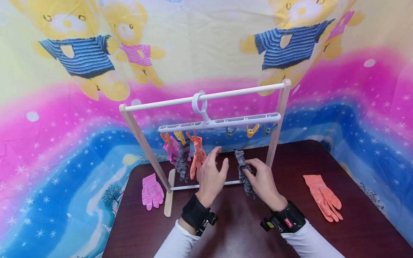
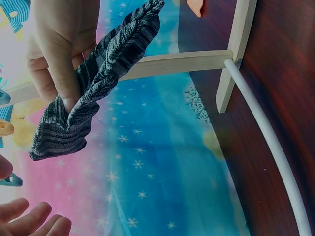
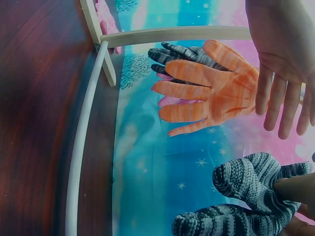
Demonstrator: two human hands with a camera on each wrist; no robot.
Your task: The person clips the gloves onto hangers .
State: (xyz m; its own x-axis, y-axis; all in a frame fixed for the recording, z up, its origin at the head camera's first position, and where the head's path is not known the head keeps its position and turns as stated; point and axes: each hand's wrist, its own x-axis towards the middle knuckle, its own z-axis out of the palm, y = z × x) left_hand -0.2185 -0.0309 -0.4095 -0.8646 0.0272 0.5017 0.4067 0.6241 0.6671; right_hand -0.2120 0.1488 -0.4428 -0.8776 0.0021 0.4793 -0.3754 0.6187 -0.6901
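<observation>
A black-and-grey knit glove (image 1: 240, 161) is pinched between the thumb and fingers of my right hand (image 1: 262, 181), in front of the rack. In the right wrist view the fingers of that glove (image 3: 246, 182) dangle loose. My left hand (image 1: 211, 175) holds nothing; its fingers are spread beside a hanging orange glove (image 1: 196, 152). Further left hang a second grey glove (image 1: 183, 163) and a pink glove (image 1: 171, 150), all clipped to a white hanger (image 1: 219, 122). Bare clips on the hanger's right half are a teal clip (image 1: 230, 132), a yellow clip (image 1: 252, 130) and another teal clip (image 1: 270, 129).
The hanger hooks over the white top rod (image 1: 242, 92) of a wooden stand (image 1: 142, 148). A lower white rod (image 1: 185, 187) joins its feet. On the dark table (image 1: 232, 222) lie a pink glove (image 1: 152, 192) at left and an orange glove (image 1: 323, 199) at right.
</observation>
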